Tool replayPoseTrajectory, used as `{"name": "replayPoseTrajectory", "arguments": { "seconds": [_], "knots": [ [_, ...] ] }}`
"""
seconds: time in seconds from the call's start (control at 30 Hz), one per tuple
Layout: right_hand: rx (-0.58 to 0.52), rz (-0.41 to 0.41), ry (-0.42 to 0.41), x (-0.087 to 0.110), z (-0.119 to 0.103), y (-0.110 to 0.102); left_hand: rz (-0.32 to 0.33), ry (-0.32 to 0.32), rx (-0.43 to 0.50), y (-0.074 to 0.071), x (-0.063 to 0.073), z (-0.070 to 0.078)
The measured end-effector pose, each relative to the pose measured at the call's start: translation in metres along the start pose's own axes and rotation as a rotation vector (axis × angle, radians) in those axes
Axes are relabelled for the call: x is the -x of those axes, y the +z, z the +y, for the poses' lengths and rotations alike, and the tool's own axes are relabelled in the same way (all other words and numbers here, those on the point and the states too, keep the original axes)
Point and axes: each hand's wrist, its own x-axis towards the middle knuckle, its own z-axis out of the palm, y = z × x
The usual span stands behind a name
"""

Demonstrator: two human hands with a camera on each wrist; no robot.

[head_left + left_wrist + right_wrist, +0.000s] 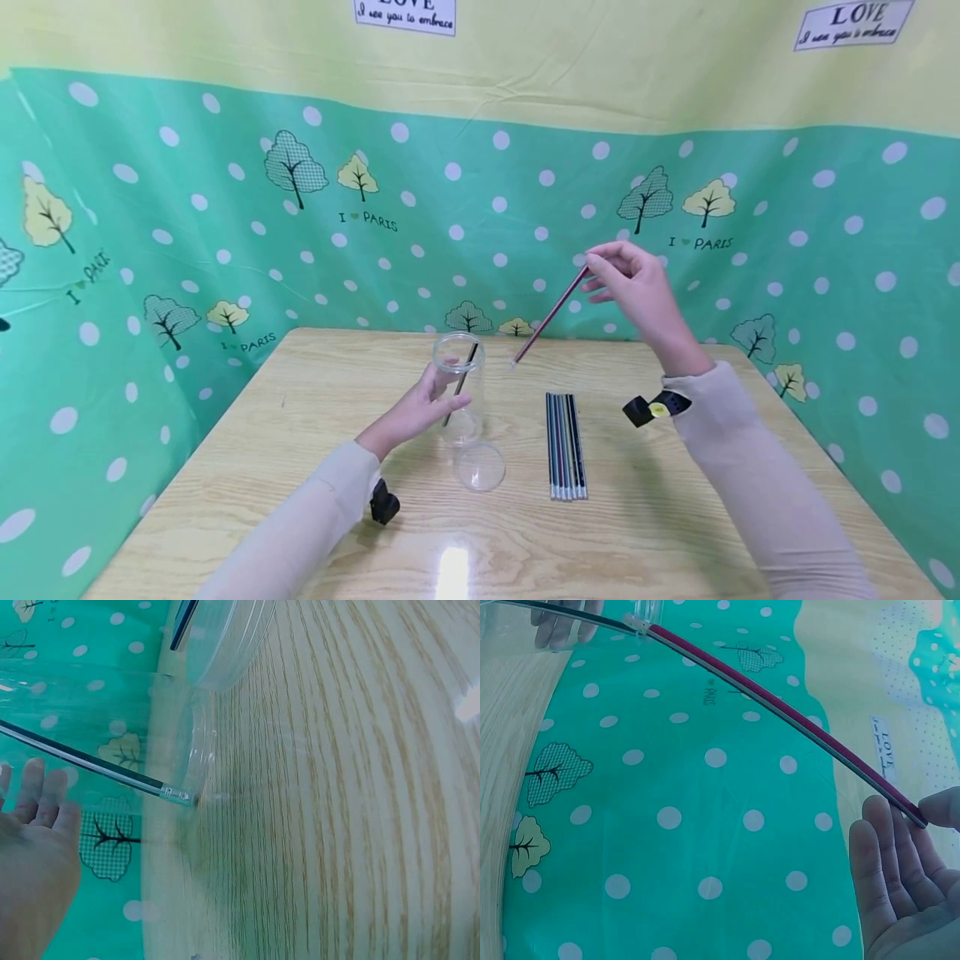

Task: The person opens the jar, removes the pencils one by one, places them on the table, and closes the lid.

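Observation:
A clear, round jar (476, 400) stands upright on the table with its mouth uncovered. My left hand (415, 413) holds it from the left side, the fingers passing behind the wall and the thumb in front. One dark pencil (82, 759) leans inside the jar, its metal-banded eraser end at the bottom. Up and to the right, my right hand (633, 287) pinches a dark red striped pencil (551, 317) by its upper end between thumb and fingers. That pencil slants down to the left, eraser end lowest, clear of the table and right of the jar's mouth in the head view.
Several pencils (566, 446) lie side by side right of the jar, eraser ends toward me. A clear round lid (480, 467) lies just in front of the jar. The wooden table (337, 375) ends at a green and yellow curtain (420, 275).

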Motion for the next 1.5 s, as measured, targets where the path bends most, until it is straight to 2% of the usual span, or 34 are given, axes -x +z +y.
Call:
{"name": "replayPoseTrajectory", "arguments": {
  "seconds": [0.63,1.07,1.23,1.5],
  "knots": [
    [-0.013,-0.015,-0.022,0.0,0.013,-0.013,0.006,-0.005,-0.012,0.001,0.001,0.001],
    [-0.061,-0.016,0.077,0.002,0.036,-0.021,0.007,-0.003,-0.013,0.0,0.0,-0.002],
    [-0.05,-0.014,0.131,0.004,0.05,-0.022,0.003,-0.001,-0.006,0.0,0.0,-0.001],
    [-0.015,-0.065,0.209,0.012,0.079,-0.016,-0.006,0.016,0.008,0.0,0.0,-0.002]
  ]
}}
